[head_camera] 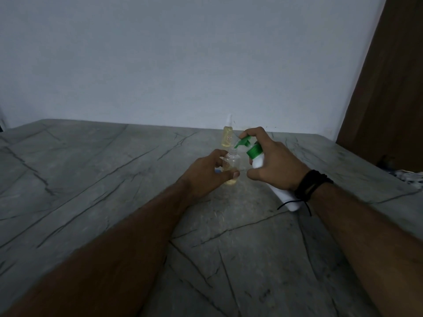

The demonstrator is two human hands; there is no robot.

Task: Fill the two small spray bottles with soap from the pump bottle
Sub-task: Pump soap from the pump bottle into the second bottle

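My left hand [207, 172] grips a small clear spray bottle [231, 163] that stands uncapped on the grey marble table [114, 179], with a little yellow liquid at its bottom. My right hand [273, 165] holds a white pump bottle [259, 161] with a green pump head [246, 144], tilted so the green spout sits just above the open neck. One finger rests on top of the pump. A second small spray bottle [227, 137], capped and filled with yellow liquid, stands just behind them.
A pale wall rises behind the table. A brown wooden panel [386, 88] stands at the right. Some patterned cloth or clutter [409, 175] lies at the table's far right edge. A black cord band circles my right wrist.
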